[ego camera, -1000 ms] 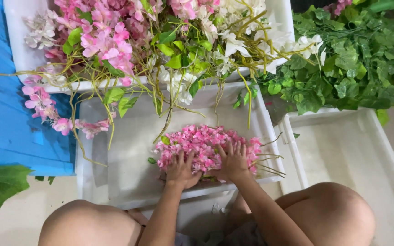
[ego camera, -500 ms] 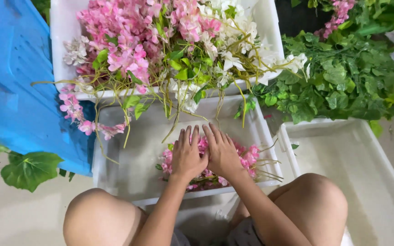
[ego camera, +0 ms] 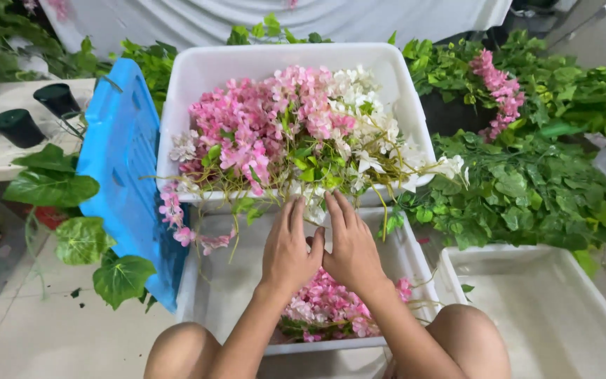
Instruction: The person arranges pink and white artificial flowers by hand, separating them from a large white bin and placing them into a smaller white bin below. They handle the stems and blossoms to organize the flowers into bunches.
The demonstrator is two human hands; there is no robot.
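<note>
1. The left hand (ego camera: 290, 247) lay flat, palm down, with its fingers straight, held close together and pointing away from the body.
2. The right hand (ego camera: 348, 245) lay just beside it, also palm down, fingers stretched forward and slightly fanned.
3. The two thumbs met in the narrow space between the hands, touching or nearly so.
4. Both forearms rose from below and converged toward the wrists, the right one crossing in from further out.
5. Two bare knees sat either side of the forearms, well behind the hands.
</note>
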